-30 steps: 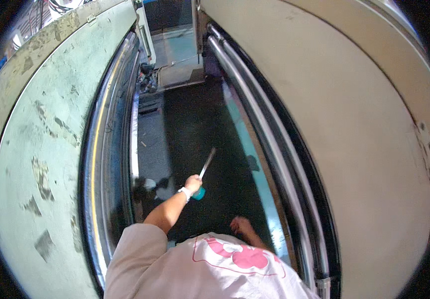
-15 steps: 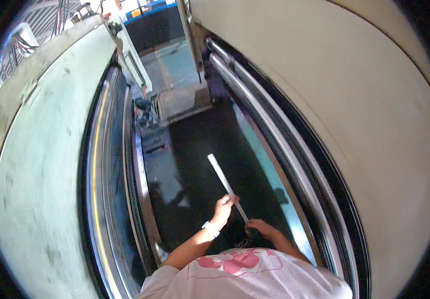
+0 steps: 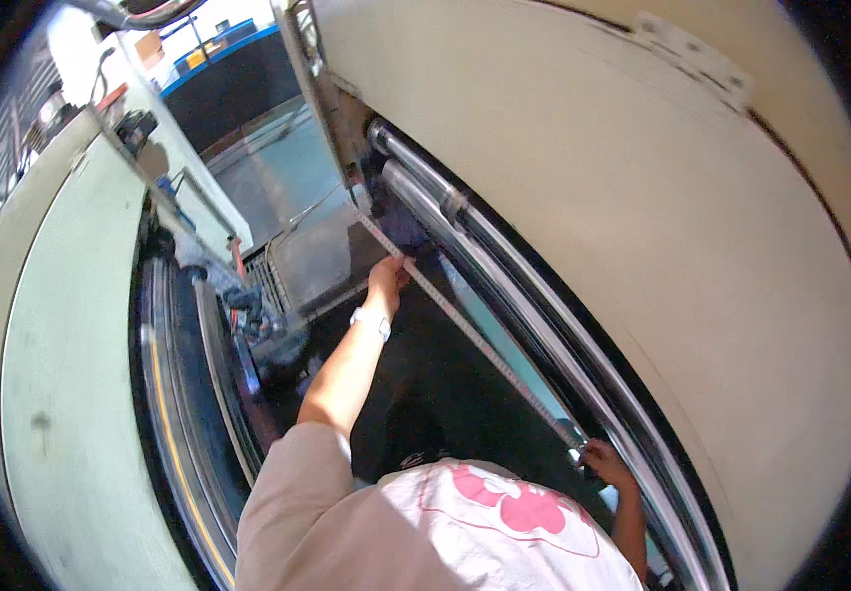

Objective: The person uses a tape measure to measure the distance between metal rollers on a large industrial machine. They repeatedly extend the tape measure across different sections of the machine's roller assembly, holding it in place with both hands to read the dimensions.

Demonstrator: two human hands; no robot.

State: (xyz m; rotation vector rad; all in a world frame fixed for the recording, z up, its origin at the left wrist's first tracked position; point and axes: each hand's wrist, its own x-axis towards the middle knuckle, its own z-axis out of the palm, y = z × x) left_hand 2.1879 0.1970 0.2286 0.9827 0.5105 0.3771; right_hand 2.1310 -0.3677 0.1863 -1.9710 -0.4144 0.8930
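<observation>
A long pale measuring tape with fine markings stretches on a slant in front of me. My left hand, arm reaching far forward, is closed round the tape; a short free length juts beyond the fingers toward the far end of the gap. Near the right-hand rollers, my right hand grips the tape's near end, fingers bent. Whether a case sits in that hand I cannot tell. The tape runs close alongside the right metal rollers, and I cannot make out whether it touches them.
I stand in a narrow gap between two machine bodies. A pale green panel with dark rollers is on the left, a beige panel on the right. Cables and fittings lie at far left. Beyond is a blue-topped dark counter.
My hands have moved apart: the left forward along the tape, the right sideways to the right rollers. A longer stretch of tape now spans between them. The view has shifted.
</observation>
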